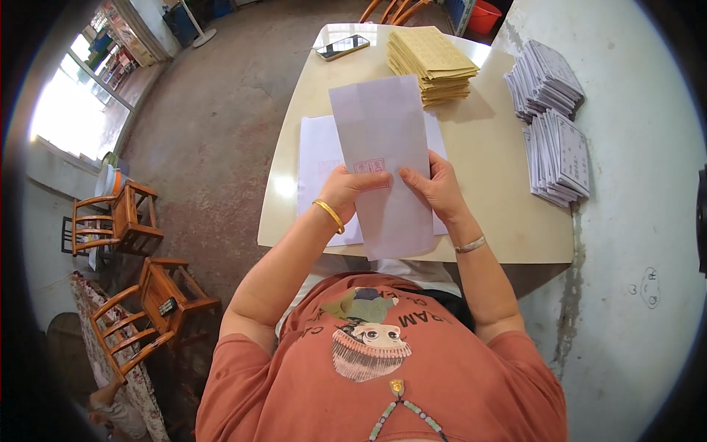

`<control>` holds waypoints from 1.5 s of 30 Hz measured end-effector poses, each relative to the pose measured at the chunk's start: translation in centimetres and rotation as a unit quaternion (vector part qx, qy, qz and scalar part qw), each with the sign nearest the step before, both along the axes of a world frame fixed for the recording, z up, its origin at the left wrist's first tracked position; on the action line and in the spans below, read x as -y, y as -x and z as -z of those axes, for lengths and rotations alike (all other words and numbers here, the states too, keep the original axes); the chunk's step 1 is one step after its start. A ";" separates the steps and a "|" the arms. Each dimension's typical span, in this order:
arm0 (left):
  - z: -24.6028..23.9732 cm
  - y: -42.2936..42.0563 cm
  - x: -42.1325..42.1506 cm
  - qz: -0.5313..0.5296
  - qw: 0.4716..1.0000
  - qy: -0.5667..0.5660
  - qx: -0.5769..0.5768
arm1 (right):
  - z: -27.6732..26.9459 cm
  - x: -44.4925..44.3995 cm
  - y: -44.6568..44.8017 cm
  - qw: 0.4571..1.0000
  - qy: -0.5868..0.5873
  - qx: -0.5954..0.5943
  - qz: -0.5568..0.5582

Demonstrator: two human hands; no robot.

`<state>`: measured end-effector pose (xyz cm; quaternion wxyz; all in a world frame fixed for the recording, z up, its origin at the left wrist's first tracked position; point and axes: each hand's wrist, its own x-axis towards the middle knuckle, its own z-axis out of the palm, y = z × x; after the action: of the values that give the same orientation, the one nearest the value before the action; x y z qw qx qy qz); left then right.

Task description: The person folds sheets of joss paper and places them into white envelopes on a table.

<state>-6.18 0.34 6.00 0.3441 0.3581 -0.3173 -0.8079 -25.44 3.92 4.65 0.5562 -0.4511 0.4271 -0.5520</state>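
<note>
Between my two hands is a folded sheet of thin white paper (386, 121) with a red printed stamp on its face. My left hand (351, 190) grips its left edge, thumb lying across the red print. On the right edge, my right hand (436, 185) pinches it with the thumb on top and fingers behind. Larger flat white sheets (317, 143) lie on the table beneath, partly covered by the folded one and my hands. A tall stack of yellow paper (431, 52) stands just beyond the folded sheet.
The cream table (486, 221) meets a wall on the right. Two piles of folded white packets (544, 83) bearing writing stand along that wall side. A smartphone (343, 47) rests at the far left corner. Wooden chairs (160, 298) stand left; a person's arm (105, 395) shows lower left.
</note>
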 end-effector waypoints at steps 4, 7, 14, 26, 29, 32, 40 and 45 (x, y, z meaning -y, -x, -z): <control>-1.6 0.9 -0.9 -0.039 0.996 0.070 0.030 | -2.0 -0.8 0.2 1.000 0.009 -0.021 0.020; -2.9 1.2 -1.3 -0.057 0.985 0.148 0.071 | -2.8 -0.9 0.4 0.999 0.030 -0.022 0.035; -5.6 1.4 -1.8 -0.132 0.908 0.373 0.135 | -4.4 -0.3 1.2 0.976 0.202 -0.074 0.030; -4.1 0.0 -0.9 -0.222 0.778 0.547 0.213 | -16.1 -4.5 1.4 0.616 0.533 -0.528 0.242; -4.3 -0.5 -1.1 -0.211 0.772 0.559 0.216 | -15.9 -4.7 1.5 0.604 0.537 -0.541 0.230; -4.2 -0.8 -1.0 -0.199 0.757 0.581 0.222 | -15.9 -5.3 1.4 0.601 0.522 -0.564 0.222; -4.3 -1.4 -1.0 -0.199 0.711 0.634 0.228 | -17.5 -6.8 0.0 0.574 0.508 -0.626 0.142; -4.6 -1.6 -1.4 -0.185 0.722 0.637 0.199 | -17.5 -7.0 -1.0 0.580 0.533 -0.609 0.097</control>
<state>-4.60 1.79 10.59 0.5626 0.2582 -0.7458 -0.2461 -24.41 10.91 22.11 -0.2319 -0.8524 0.3356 -0.3273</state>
